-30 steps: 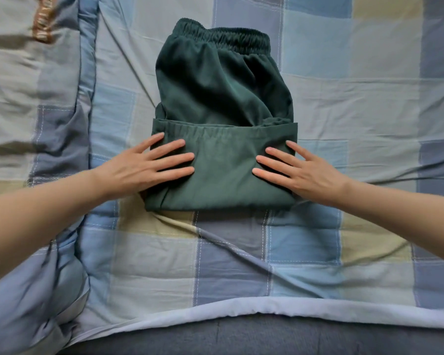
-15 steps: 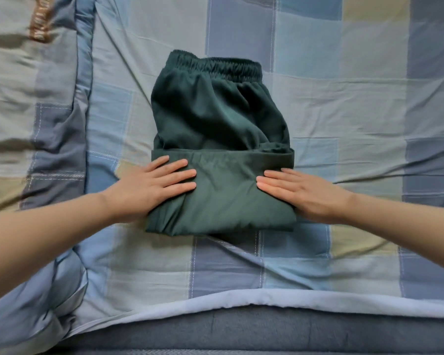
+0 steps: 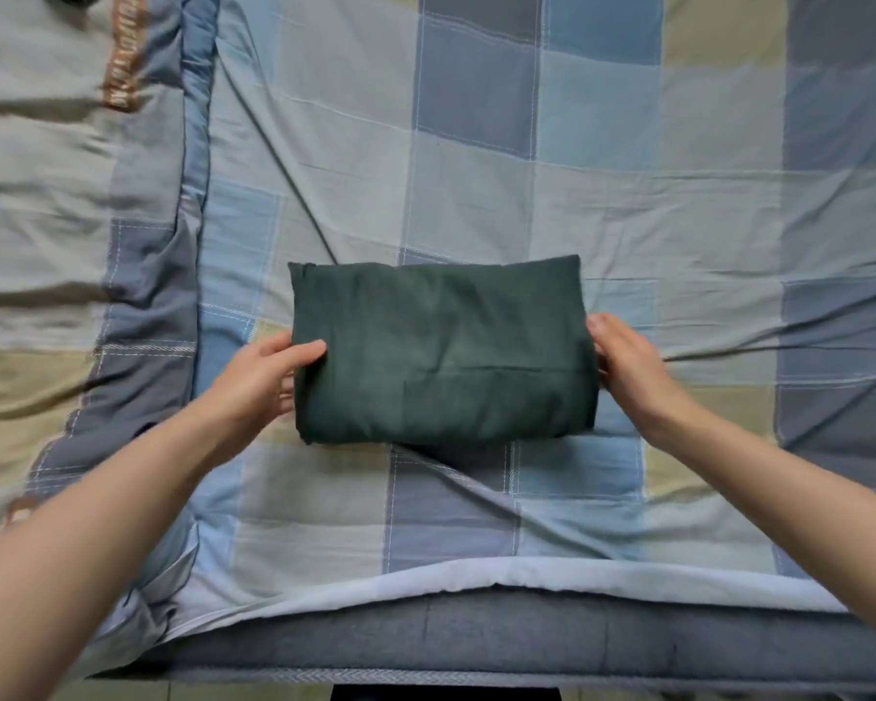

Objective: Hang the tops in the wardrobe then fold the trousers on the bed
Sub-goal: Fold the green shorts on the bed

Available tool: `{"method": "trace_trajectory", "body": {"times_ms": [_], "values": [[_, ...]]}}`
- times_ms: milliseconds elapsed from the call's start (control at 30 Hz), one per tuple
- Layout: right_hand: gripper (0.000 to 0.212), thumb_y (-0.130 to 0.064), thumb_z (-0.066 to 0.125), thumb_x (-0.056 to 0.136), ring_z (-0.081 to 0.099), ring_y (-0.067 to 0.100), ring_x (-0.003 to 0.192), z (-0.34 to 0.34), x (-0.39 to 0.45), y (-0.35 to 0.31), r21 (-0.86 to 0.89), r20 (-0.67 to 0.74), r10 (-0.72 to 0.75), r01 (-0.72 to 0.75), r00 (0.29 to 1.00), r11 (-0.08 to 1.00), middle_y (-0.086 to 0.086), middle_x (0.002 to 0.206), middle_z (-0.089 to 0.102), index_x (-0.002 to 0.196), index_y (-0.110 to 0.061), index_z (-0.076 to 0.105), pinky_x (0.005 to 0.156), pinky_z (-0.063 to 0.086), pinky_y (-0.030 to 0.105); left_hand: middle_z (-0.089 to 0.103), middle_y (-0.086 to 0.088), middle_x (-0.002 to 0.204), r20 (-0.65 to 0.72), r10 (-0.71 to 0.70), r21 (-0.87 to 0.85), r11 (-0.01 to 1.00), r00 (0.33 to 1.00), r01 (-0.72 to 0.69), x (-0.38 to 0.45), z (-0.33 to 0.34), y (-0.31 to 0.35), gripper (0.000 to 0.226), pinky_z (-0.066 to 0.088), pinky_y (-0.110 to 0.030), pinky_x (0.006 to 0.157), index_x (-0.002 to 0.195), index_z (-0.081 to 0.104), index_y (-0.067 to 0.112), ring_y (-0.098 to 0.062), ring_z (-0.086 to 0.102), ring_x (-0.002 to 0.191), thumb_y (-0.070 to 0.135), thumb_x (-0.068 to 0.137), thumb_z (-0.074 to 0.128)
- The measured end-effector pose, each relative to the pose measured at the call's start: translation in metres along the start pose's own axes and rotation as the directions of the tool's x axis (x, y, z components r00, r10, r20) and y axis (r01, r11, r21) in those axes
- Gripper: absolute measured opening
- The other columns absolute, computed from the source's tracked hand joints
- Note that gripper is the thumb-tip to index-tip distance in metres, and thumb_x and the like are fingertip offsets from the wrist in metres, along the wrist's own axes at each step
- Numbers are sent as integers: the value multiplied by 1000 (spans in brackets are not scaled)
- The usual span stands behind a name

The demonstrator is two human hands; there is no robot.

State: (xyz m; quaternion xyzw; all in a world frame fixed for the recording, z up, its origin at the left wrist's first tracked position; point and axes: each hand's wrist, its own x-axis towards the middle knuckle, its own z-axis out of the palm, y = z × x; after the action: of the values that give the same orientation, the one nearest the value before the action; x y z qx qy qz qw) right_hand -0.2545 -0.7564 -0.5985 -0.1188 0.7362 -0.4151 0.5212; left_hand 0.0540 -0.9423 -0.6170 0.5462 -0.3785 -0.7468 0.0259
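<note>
Dark green trousers (image 3: pixel 438 349) lie folded into a compact rectangular bundle on the checked bed sheet (image 3: pixel 476 144). My left hand (image 3: pixel 261 382) grips the bundle's left end, thumb on top and fingers tucked underneath. My right hand (image 3: pixel 628 366) holds the right end, with its fingers curled round the edge. The waistband is hidden inside the fold. No tops or wardrobe are in view.
A folded quilt (image 3: pixel 72 220) with an orange label lies along the left side of the bed. The grey mattress edge (image 3: pixel 476 645) runs along the bottom, close to me. Bare sheet stretches behind and to the right of the bundle.
The trousers went from a half fold with the waistband showing to one closed bundle. Both hands moved from lying flat on the cloth to gripping its two ends.
</note>
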Motion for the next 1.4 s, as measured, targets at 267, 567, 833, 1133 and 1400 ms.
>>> {"method": "trace_trajectory", "body": {"times_ms": [267, 567, 833, 1133, 1400], "values": [[34, -31, 40, 101, 51, 12, 105, 35, 14, 22, -289, -226, -65, -3, 972, 957, -4, 114, 57, 126, -13, 54, 85, 35, 22, 64, 5, 103, -486, 378, 380, 903, 788, -199, -3, 54, -31, 34, 47, -28, 83, 114, 57, 11, -13, 60, 93, 29, 87, 70], [49, -53, 39, 96, 51, 22, 113, 42, 14, 33, -128, -305, 162, -209, 939, 969, 1, 120, 57, 123, -14, 54, 99, 40, 36, 54, -8, 89, -626, 251, 360, 933, 738, -12, 15, 60, -31, 37, 35, -37, 76, 89, 52, 6, -27, 46, 84, 37, 103, 37], [44, -44, 39, 99, 56, 28, 99, 46, -20, 17, -166, -431, -5, -74, 902, 983, 4, 95, 64, 105, -7, 64, 85, 44, 36, 58, 2, 82, -641, 249, 218, 966, 726, -139, -19, 73, -16, 34, 42, -31, 72, 89, 58, 9, -17, 52, 76, 41, 96, 52], [21, -28, 46, 99, 47, 8, 69, -5, -186, -53, -284, -470, -314, 195, 825, 939, -20, 77, 51, 117, -18, 44, 69, 37, 31, 67, -9, 107, -672, 380, 212, 921, 635, -327, -160, 131, 21, 24, 52, -37, 84, 104, 54, 23, -26, 64, 97, 39, 88, 65], [31, -24, 54, 96, 51, 5, 103, -41, -349, -113, -448, -484, -475, 259, 735, 856, -6, 114, 56, 124, -14, 45, 85, 38, 18, 61, 13, 101, -493, 600, 327, 799, 630, -505, -326, 180, 77, 24, 47, -22, 90, 106, 58, 20, 0, 57, 100, 18, 86, 72]]}}
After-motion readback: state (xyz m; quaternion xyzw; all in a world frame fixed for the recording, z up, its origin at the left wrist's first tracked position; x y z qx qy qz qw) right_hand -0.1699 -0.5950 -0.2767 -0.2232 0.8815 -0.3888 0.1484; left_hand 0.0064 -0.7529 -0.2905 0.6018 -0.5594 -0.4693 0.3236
